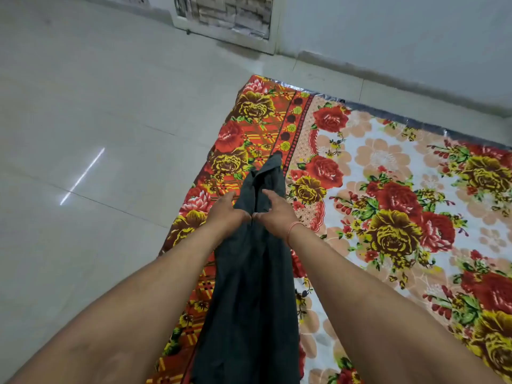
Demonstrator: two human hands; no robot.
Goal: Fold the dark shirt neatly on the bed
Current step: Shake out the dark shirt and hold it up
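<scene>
Two bare forearms reach out from the bottom corners and meet over the shirt (pixel 249 286), a dark garment lying in a long, narrow strip along the patterned border of the bed (pixel 388 162), near its left edge and the pale tiled floor (pixel 83 106). Its near end runs out of view at the bottom; its far end tapers to a rumpled point. Left hand (pixel 225 210) and right hand (pixel 274 210) lie side by side on the cloth toward its far end, thumbs almost touching at the middle, fingers loosely spread and pressed flat rather than pinching; neither hand holds the fabric. A thin orange thread (pixel 292 231) circles the right wrist. Placement suggests the sides are already turned in lengthwise and the hands are smoothing or pinning the strip so the layers stay aligned, probably ahead of a crosswise fold. Working on the sheet gives a flat, soft surface, though the strip sits close to the bed's edge and could slide toward the floor. No brand, label or readable writing shows on the shirt or the floral sheet; the collar tag, if any, is hidden.
</scene>
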